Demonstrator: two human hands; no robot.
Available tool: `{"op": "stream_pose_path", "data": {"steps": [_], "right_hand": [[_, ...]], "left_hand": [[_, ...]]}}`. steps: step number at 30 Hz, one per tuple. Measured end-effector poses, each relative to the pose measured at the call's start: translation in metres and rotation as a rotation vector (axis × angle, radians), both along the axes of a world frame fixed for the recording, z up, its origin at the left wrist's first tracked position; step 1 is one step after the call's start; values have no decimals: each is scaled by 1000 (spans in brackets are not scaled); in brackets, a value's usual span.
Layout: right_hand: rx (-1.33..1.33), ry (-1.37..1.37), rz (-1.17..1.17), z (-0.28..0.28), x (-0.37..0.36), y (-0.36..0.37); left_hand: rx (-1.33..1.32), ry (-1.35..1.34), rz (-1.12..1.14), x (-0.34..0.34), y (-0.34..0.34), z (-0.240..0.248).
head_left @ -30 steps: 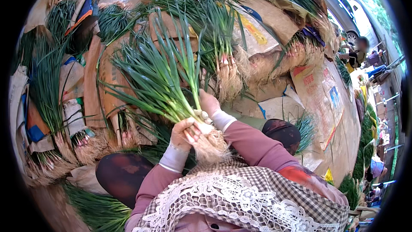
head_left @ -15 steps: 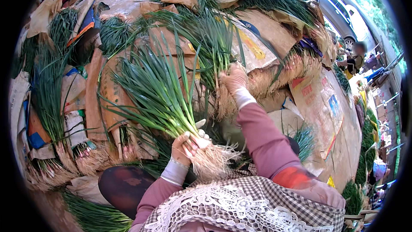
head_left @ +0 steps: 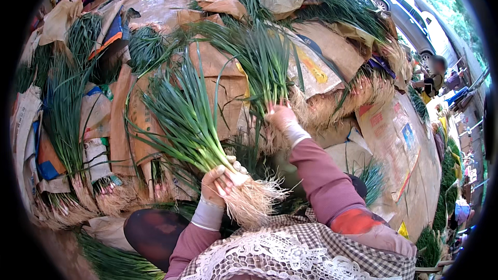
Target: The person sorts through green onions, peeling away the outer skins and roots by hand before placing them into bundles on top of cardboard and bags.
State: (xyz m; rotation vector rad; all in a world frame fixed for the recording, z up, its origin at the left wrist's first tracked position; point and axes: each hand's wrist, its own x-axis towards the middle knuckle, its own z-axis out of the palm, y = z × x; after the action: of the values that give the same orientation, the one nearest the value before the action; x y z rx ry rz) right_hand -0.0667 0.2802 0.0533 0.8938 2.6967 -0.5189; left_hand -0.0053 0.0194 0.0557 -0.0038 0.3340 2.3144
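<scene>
My left hand (head_left: 217, 182) is wrapped round the white lower stems of a bunch of spring onions (head_left: 194, 119). Its long green leaves fan up and to the left, while pale stringy roots (head_left: 254, 199) hang over toward my lap. Farther forward and to the right, my right hand (head_left: 282, 117) has its fingers closed at the base of other spring onions (head_left: 271, 70), whose leaves lie away from me over the pile. Parts of the fingers on both hands are hidden.
Brown and white sacks (head_left: 220, 80) lie among more spring onions (head_left: 65, 111) at the left. A rooty stack (head_left: 350, 93) stands at the right, beside a large printed sack (head_left: 390, 142). Cars (head_left: 407, 13) and a person (head_left: 433, 78) appear at the far right.
My right hand has drawn slightly toward me at the base of the spring onions. The left hand still holds its bunch in nearly the same place. The whole view has shifted a little.
</scene>
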Motion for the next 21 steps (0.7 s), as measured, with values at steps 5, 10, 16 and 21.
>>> {"op": "stream_pose_path", "data": {"steps": [5, 10, 16, 21], "right_hand": [[-488, 626, -61, 4, 42, 6], [-839, 645, 45, -37, 114, -72], [-883, 568, -307, -15, 114, -64], [-568, 376, 95, 17, 74, -90]], "left_hand": [[-7, 42, -55, -3, 2, -10], [-244, -56, -27, 4, 20, -28], [13, -72, -161, 10, 19, -32], [-339, 27, -230, 15, 20, -48]]}}
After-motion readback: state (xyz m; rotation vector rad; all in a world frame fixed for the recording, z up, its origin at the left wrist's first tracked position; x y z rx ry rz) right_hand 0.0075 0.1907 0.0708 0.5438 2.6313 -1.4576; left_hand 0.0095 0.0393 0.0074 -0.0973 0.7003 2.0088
